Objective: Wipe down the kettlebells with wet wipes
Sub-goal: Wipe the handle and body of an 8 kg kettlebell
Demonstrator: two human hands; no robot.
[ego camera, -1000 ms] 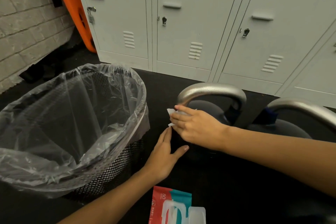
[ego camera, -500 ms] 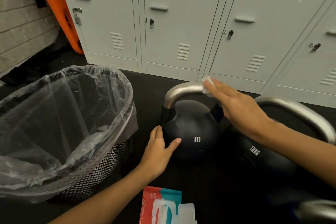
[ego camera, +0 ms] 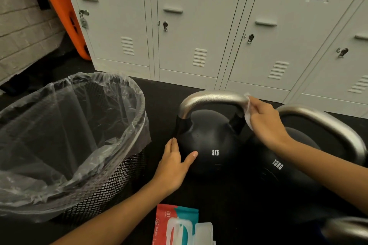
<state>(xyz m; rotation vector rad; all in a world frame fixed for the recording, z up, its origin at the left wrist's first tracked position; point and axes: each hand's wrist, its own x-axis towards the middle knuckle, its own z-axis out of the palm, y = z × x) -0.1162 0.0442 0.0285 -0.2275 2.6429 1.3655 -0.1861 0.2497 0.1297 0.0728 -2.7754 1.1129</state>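
Resting flat against the left flank of the round black 8KG kettlebell (ego camera: 207, 145), fingers straight and together, thumb spread onto the front: the left hand (ego camera: 172, 167), open-palmed and gripping nothing. Pinching a crumpled white wet wipe (ego camera: 248, 113) against the right bend of the brushed steel handle (ego camera: 211, 100), fingers curled round the wipe: the right hand (ego camera: 265, 120).

Compared with half a second ago: sitting lower on the handle, at its right shoulder rather than on the top bar, the right hand with the wipe; staying put on the bell's side, the left hand; standing where they stood, both bells.

Standing upright on the black rubber floor (ego camera: 163, 89), roughly mid-floor in front of the lockers, the 8KG kettlebell: matte black ball, white "8KG" lettering facing the camera, black bands at the handle's two feet, steel arch dull and slightly speckled. Touching or nearly touching its right side, partly hidden by the right forearm: a larger black 12KG kettlebell (ego camera: 288, 167) with its own steel handle.

Sitting to the left, near the floor's left edge: a black wire-mesh waste bin (ego camera: 111, 183) lined with a clear plastic bag. Lying at the near edge, between the forearms: a red and teal wet wipes pack (ego camera: 175, 223), clear flip lid open. Lining the far edge: pale grey metal lockers (ego camera: 199, 26).
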